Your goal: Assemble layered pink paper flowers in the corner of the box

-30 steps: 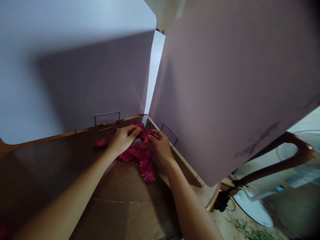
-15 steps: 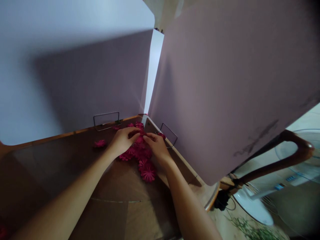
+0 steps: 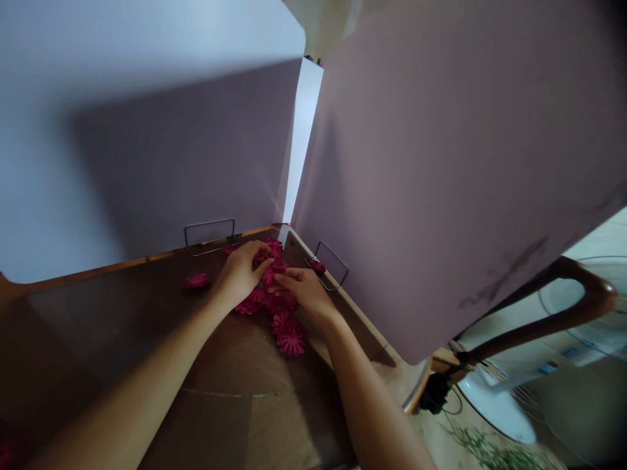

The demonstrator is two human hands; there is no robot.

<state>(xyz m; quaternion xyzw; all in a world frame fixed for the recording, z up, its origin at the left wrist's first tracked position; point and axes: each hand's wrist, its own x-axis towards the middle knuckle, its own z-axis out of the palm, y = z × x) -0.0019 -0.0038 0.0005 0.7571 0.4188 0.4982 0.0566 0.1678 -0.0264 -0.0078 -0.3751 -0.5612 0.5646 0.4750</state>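
The left hand (image 3: 241, 271) and right hand (image 3: 307, 287) bend loosely at the pink flowers (image 3: 267, 300), whether pinching one I cannot tell. The flowers lie heaped between and nearer than the hands on the brown tabletop (image 3: 215, 365); they look light, thin-petalled and creasable, best held by their centres.

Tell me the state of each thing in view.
Flower pile: loose, petals spread.
Left flower: apart, petals spread.
Right flower: at wire frame.
Left hand: bent over flower pile; grip unclear.
Right hand: fingers at flower pile; grip unclear.
Left panel: standing, partly shaded.
Right panel: standing.
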